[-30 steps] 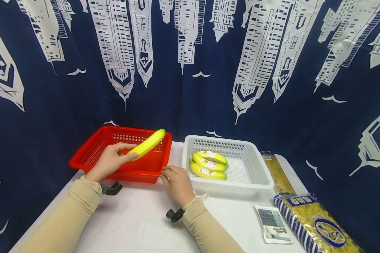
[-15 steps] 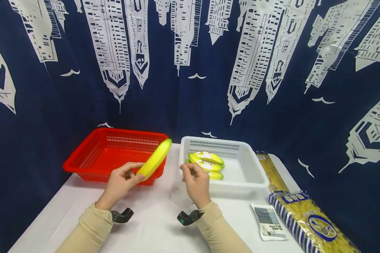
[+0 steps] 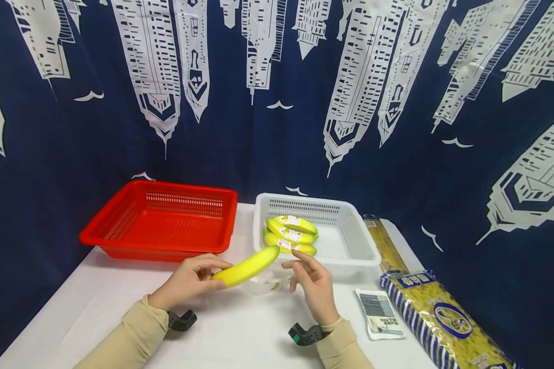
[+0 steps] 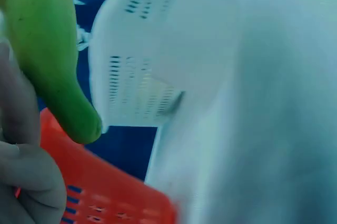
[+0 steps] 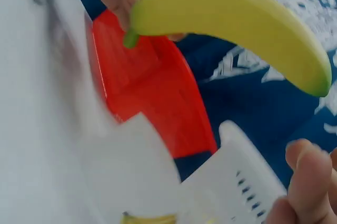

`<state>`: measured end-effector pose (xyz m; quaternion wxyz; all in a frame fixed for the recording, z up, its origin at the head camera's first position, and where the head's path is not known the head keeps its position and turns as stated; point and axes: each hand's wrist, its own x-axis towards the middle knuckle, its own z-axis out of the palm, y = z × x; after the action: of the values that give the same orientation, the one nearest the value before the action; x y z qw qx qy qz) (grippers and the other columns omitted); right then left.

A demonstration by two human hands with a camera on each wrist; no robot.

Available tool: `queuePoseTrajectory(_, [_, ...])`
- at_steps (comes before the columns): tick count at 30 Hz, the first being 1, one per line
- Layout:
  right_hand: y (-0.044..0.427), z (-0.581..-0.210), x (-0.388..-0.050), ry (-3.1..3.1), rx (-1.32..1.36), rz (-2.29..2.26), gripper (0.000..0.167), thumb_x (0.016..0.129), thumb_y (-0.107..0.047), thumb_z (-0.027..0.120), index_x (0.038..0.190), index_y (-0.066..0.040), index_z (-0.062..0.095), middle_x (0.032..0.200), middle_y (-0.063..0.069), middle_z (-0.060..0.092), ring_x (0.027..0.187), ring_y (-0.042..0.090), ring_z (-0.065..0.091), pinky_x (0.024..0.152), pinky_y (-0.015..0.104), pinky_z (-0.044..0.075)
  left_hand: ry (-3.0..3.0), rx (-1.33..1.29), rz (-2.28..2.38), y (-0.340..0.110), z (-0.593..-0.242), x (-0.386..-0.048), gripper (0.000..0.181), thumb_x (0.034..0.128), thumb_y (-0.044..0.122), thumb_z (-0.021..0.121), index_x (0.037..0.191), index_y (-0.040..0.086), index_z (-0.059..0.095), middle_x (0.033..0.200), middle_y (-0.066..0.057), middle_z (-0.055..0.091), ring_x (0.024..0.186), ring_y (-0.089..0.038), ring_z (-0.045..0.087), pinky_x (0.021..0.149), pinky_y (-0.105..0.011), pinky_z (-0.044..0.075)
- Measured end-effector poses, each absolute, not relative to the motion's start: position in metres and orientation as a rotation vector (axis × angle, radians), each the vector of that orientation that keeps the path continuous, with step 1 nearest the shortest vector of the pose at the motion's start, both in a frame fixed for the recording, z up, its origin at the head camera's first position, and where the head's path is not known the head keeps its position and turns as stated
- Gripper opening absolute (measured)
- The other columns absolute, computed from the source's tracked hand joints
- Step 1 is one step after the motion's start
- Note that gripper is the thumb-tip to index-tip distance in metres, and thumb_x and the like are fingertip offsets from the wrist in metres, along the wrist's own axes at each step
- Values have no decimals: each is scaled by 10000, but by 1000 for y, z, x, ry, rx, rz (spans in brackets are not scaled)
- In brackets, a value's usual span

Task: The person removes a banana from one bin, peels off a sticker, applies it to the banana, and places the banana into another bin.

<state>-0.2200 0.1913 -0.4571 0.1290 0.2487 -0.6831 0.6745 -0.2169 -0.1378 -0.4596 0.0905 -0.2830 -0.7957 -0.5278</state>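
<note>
In the head view my left hand (image 3: 196,279) grips a yellow banana (image 3: 246,267) by one end, tilted over the table; its far tip points at my right hand. My right hand (image 3: 314,287) is just right of that tip, index finger fairly straight and lower fingers curled. A thin, pale label sheet (image 3: 260,284) with a small yellow print extends from those lower fingers under the banana; the contact is partly hidden. In the right wrist view the label sheet (image 5: 131,166) hangs below the banana (image 5: 231,13). Several bananas (image 3: 291,233) with printed labels lie in the white basket (image 3: 371,246).
A red basket (image 3: 157,251) stands at the back left. Right of the white basket lie a long yellow-brown pack (image 3: 383,243), a bag of pasta (image 3: 438,318) and a flat white packet (image 3: 380,315). A dark blue patterned cloth (image 3: 258,154) hangs behind the table.
My left hand has brought the banana from over the red basket to the right and lower, toward the table's middle. My right hand has left the red basket's corner and moved right.
</note>
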Motion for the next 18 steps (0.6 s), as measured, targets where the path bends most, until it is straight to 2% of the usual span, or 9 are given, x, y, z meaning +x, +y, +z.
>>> queuePoseTrajectory(3, [191, -465, -221, -1989, 735, 1997, 344, 1054, -60, 557, 1385, 30, 579, 1061, 172, 740, 563, 208, 603, 651, 304, 559, -2380, -927, -1560, -134, -468, -219, 389, 796, 230, 899, 1166, 199, 782, 1059, 31, 739, 675, -87, 532, 580, -221, 449])
queuePoseTrajectory(6, [192, -470, -221, -2056, 708, 1976, 294, 1038, -78, 598, 1301, 45, 641, 933, 73, 737, 578, 181, 608, 631, 310, 546, -2393, -1019, -1539, -129, -476, -219, 400, 793, 268, 900, 1166, 186, 784, 1048, 32, 751, 659, -61, 533, 567, -212, 458])
queuePoseTrajectory(10, [197, -471, -221, -2197, 657, 1916, 204, 1003, -127, 671, 1145, 9, 727, 827, 164, 696, 606, 164, 617, 602, 331, 530, -2407, -1076, -1507, -126, -480, -218, 420, 783, 316, 903, 1160, 175, 785, 1041, 42, 749, 645, -29, 522, 550, -198, 455])
queuePoseTrajectory(13, [202, -470, -223, -2317, 651, 1901, 165, 987, -164, 699, 1087, -44, 751, 887, 208, 705, 637, 154, 622, 599, 335, 533, -2423, -1069, -1502, -127, -479, -217, 415, 766, 327, 913, 1134, 178, 791, 1006, 51, 742, 628, -11, 499, 540, -188, 434])
queuePoseTrajectory(18, [211, -470, -225, -2509, 741, 1854, 164, 969, -173, 716, 1038, -30, 759, 898, 145, 739, 633, 138, 627, 587, 321, 549, -2521, -1055, -1490, -128, -478, -213, 397, 745, 353, 925, 1094, 211, 802, 960, 74, 732, 589, 4, 465, 528, -175, 412])
